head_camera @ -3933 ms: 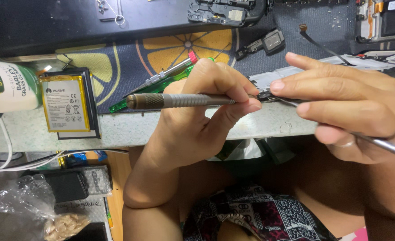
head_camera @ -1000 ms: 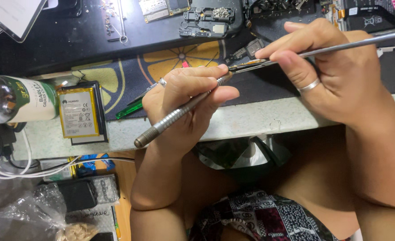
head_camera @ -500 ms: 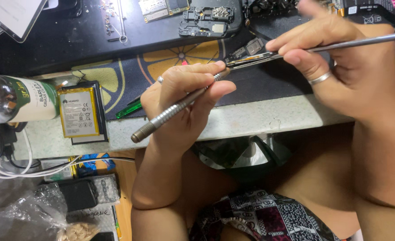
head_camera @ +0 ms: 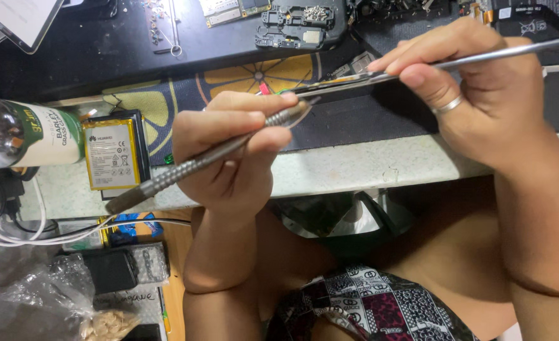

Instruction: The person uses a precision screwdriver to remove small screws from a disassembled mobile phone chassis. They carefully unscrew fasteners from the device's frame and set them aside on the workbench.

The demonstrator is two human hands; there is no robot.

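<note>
Thin flat dark electronic strip (head_camera: 336, 84), held level above the bench edge between two tools. Left hand (head_camera: 229, 151) is closed around a knurled grey metal screwdriver (head_camera: 210, 155), tip raised to the strip, apparently to work on it. Right hand (head_camera: 481, 95) pinches slim silver metal tweezers (head_camera: 481, 58) that steady the strip. Below: pale speckled counter (head_camera: 355, 167), citrus-patterned dark mat (head_camera: 254, 79); left, yellow-labelled flat phone battery (head_camera: 112, 153) and green-and-white bottle (head_camera: 27, 134); behind, a dismantled black phone frame (head_camera: 301, 25).
</note>
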